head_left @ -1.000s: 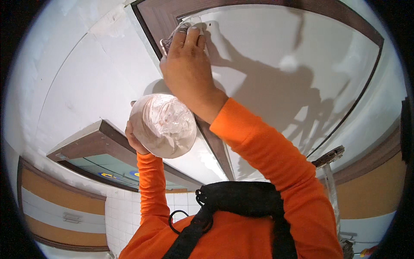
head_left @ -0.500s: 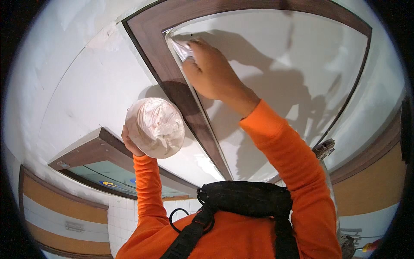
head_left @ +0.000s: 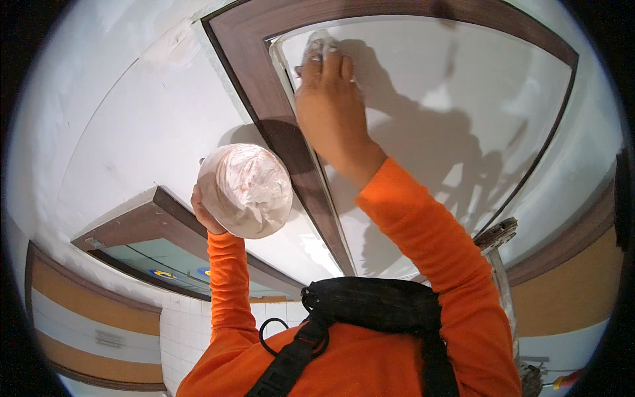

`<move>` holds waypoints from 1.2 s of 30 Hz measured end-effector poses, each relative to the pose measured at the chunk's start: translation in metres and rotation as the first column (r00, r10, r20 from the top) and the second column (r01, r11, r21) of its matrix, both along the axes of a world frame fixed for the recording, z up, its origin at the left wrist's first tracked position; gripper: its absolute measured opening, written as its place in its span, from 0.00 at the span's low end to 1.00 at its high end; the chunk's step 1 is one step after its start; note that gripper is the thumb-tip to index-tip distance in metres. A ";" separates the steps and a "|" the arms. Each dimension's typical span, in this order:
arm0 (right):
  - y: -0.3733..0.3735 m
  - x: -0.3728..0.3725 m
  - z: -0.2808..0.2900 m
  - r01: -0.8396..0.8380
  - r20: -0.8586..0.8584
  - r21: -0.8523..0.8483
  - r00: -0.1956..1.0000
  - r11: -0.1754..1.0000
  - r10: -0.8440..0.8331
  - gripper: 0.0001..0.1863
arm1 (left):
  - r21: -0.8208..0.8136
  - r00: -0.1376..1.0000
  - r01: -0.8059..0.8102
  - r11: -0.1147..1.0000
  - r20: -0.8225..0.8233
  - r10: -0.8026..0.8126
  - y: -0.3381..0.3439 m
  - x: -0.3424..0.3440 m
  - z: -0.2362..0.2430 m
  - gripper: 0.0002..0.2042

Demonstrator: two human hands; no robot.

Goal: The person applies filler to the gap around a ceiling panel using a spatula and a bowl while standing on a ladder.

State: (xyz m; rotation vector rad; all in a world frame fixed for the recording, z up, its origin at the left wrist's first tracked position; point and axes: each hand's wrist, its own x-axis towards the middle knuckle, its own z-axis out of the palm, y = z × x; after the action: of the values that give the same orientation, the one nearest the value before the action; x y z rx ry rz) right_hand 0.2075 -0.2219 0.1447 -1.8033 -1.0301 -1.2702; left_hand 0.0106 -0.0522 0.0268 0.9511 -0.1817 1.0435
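At nine o'clock, a round off-white bowl [head_left: 213,190] of pinkish-white paste [head_left: 256,177] was clasped by the left hand [head_left: 205,212]; at twelve, a pale, indistinct object [head_left: 319,41] was gripped by the right hand [head_left: 333,116].

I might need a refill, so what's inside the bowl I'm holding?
The bowl, held in your left hand, contains a pale pinkish-white paste, its surface uneven and folded. The paste covers the bowl's bottom, so how deep it goes can't be seen.
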 end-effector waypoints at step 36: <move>-0.036 0.031 -0.005 0.070 0.458 -0.201 0.889 0.977 0.031 0.18 | -0.071 0.995 -0.097 0.993 -0.021 0.096 0.001 0.000 -0.001 0.31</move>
State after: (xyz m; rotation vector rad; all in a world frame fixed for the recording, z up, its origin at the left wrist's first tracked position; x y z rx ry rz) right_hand 0.2387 -0.2575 0.1393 -1.7025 -1.4558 -1.7065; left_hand 0.0103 -0.0509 0.0263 0.9107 -0.0832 1.1231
